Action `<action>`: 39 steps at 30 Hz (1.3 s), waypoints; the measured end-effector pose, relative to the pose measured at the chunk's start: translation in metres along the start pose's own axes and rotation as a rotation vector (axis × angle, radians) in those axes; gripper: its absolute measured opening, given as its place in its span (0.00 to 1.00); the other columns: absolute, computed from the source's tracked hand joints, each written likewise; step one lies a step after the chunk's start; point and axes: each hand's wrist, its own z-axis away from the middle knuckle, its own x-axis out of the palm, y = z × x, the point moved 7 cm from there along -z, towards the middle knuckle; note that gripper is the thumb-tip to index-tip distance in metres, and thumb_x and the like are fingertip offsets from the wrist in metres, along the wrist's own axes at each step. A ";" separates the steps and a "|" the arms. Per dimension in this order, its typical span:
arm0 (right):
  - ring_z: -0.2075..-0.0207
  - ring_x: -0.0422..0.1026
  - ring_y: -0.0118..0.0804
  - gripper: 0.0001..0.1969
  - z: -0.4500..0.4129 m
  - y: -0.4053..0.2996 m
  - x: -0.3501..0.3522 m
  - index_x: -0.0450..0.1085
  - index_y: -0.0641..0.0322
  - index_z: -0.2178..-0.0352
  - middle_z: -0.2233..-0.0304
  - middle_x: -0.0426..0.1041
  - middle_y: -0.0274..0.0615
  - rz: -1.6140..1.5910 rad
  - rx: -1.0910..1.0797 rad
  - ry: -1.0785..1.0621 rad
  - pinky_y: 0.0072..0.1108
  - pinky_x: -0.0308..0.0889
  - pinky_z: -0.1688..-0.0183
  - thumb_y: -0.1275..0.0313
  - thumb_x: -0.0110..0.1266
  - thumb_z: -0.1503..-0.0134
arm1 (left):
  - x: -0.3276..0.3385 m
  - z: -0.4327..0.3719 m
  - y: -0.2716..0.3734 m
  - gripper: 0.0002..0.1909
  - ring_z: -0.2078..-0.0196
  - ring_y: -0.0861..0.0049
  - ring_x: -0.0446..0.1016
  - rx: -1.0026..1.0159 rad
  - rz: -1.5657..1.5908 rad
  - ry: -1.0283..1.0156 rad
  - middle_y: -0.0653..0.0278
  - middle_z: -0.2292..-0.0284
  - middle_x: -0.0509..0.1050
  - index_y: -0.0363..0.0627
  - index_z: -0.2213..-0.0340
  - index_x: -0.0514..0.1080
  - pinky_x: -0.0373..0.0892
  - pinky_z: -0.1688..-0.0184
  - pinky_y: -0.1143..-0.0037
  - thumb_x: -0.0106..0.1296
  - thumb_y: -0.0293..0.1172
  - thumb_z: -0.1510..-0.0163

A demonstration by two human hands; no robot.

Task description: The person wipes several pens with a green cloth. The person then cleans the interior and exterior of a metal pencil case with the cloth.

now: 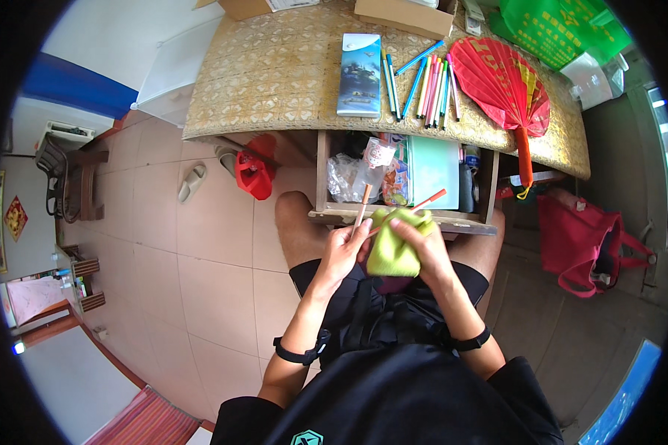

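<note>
My left hand (342,253) grips a felt-tip pen with a brown-orange cap (364,204), held upright. In my right hand (423,245) is a yellow-green cloth (395,250), bunched around a second felt-tip pen with a red-orange end (430,199); its lower end reaches towards my left fingers. Both hands are over my lap, just in front of the pulled-out drawer. On the table beyond lie several felt-tip pens (437,92) in many colours, roughly side by side, with a blue pen (420,58) slanting above them. A blue pen case with a printed picture (359,75) lies to their left.
The open wooden drawer (403,218) holds plastic bags, a pale green folder (434,167) and dark bottles. A red folding fan (501,89) overhangs the patterned table's (256,83) edge. Cardboard boxes (406,19) and a green bag (562,28) stand behind; a red bag (579,239) hangs at right.
</note>
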 end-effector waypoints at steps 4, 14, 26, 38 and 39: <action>0.69 0.77 0.29 0.12 0.001 0.004 -0.002 0.74 0.70 0.61 0.68 0.78 0.40 0.026 -0.001 -0.027 0.21 0.73 0.65 0.71 0.59 0.43 | 0.005 0.002 -0.006 0.20 0.81 0.91 0.63 -0.035 0.130 -0.002 0.74 0.82 0.68 0.41 0.75 0.73 0.56 0.79 0.84 0.49 0.45 0.37; 0.75 0.76 0.35 0.14 0.012 0.002 0.021 0.74 0.69 0.69 0.77 0.76 0.49 0.789 -0.272 -0.419 0.27 0.71 0.67 0.66 0.65 0.50 | 0.019 0.010 0.046 0.15 0.67 0.89 0.73 0.255 0.066 -0.084 0.68 0.69 0.73 0.34 0.58 0.76 0.69 0.65 0.85 0.59 0.32 0.43; 0.72 0.77 0.53 0.20 0.021 0.027 0.029 0.74 0.67 0.71 0.76 0.76 0.55 0.938 -0.216 -0.489 0.34 0.71 0.66 0.58 0.65 0.52 | -0.016 0.013 0.026 0.10 0.73 0.93 0.70 0.178 0.075 0.116 0.69 0.72 0.78 0.35 0.65 0.77 0.65 0.73 0.85 0.60 0.31 0.44; 0.71 0.71 0.23 0.16 0.035 0.039 0.029 0.75 0.63 0.64 0.74 0.76 0.36 0.656 0.041 -0.537 0.21 0.68 0.66 0.61 0.65 0.47 | -0.008 0.025 0.019 0.14 0.83 0.95 0.56 0.164 0.372 -0.029 0.69 0.71 0.70 0.35 0.58 0.72 0.50 0.83 0.88 0.46 0.35 0.35; 0.71 0.71 0.23 0.16 0.036 0.040 0.028 0.75 0.63 0.64 0.74 0.76 0.35 0.635 0.078 -0.533 0.21 0.68 0.66 0.61 0.65 0.47 | -0.011 0.027 0.016 0.14 0.83 0.95 0.55 0.158 0.397 -0.010 0.70 0.71 0.70 0.35 0.58 0.73 0.50 0.82 0.88 0.45 0.34 0.35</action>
